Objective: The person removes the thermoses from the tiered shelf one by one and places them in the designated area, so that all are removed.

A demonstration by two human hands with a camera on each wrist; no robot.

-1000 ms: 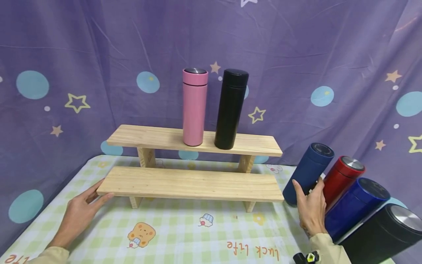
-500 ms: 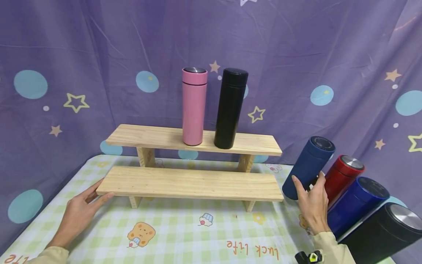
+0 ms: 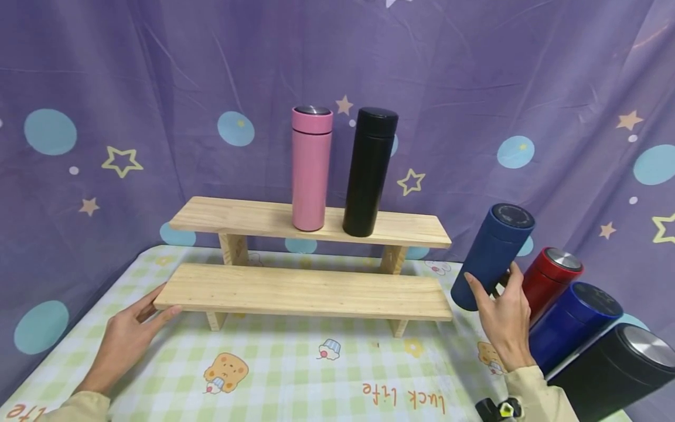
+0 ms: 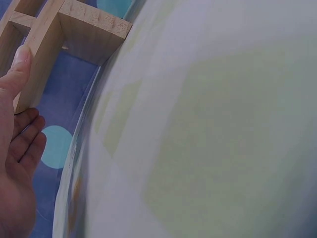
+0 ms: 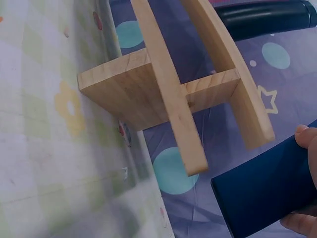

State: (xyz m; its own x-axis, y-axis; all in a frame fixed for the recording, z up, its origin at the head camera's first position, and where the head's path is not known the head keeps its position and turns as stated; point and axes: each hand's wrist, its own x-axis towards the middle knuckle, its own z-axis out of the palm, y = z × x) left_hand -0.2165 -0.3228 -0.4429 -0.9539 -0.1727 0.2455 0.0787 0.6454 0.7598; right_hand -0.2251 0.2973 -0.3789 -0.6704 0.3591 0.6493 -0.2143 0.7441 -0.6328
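Note:
A two-tier wooden shelf (image 3: 306, 291) stands on the table. My left hand (image 3: 122, 341) holds the left end of its lower board, with the thumb (image 4: 21, 62) on the front edge. My right hand (image 3: 505, 316) grips a dark blue thermos (image 3: 493, 255) low on its body, right of the shelf. In the right wrist view the thermos (image 5: 272, 186) hangs off the table, near the shelf's right end. A pink thermos (image 3: 310, 176) and a slim black thermos (image 3: 371, 176) stand on the upper board.
Right of my right hand stand a red thermos (image 3: 551, 281), a bright blue thermos (image 3: 575, 328) and a wide black thermos (image 3: 614, 375), in a row. A checked cloth (image 3: 295, 375) covers the table. Behind hangs a purple curtain (image 3: 448, 76).
My right hand has lifted the dark blue thermos upward, away from the red one. My left hand stays on the shelf's end.

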